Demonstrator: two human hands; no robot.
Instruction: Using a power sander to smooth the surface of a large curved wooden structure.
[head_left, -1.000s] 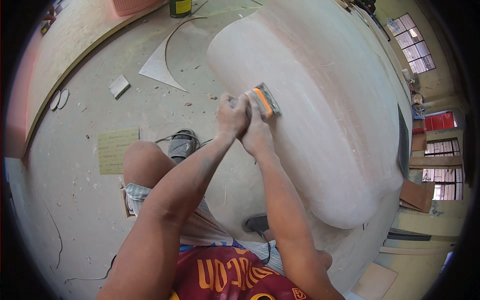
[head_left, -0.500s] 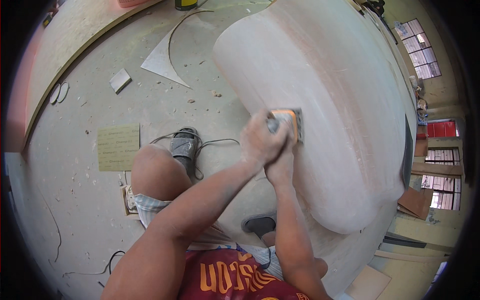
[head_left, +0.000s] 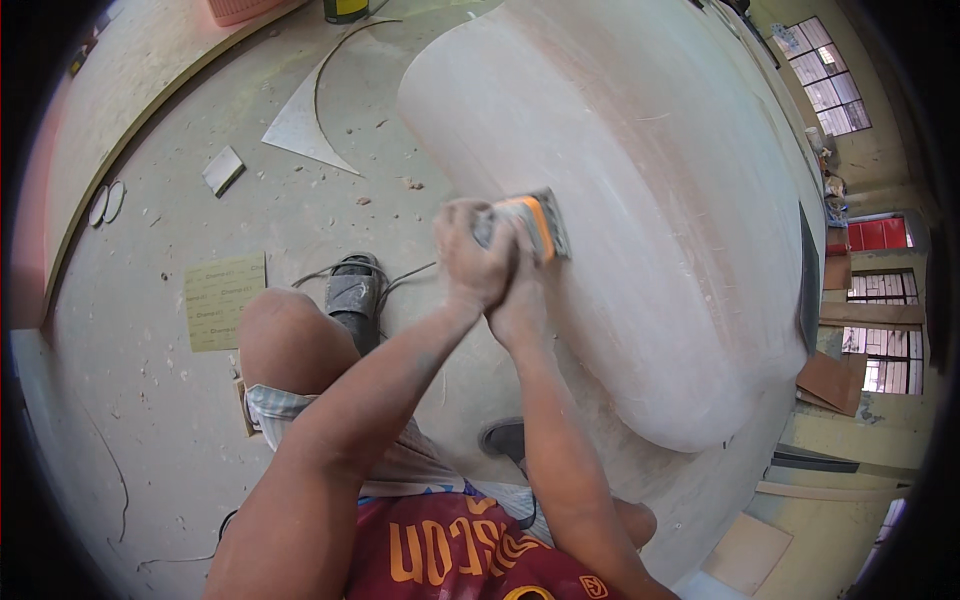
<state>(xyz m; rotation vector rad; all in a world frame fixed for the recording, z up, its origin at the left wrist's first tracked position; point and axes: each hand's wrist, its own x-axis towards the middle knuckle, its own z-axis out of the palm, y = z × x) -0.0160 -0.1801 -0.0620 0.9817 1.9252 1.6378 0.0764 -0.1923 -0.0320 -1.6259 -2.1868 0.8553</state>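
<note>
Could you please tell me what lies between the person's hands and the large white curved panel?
In the head view, an orange-banded sander lies there; the left hand and right hand hold it against the panel.

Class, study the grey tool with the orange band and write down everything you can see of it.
The tool has a dusty grey body, an orange band and a flat, darker grey, squarish base. The body looks like plastic. It is tilted, base toward the large pale curved piece and seemingly against it. The left hand and right hand grip its rear, hiding much of it.
</note>
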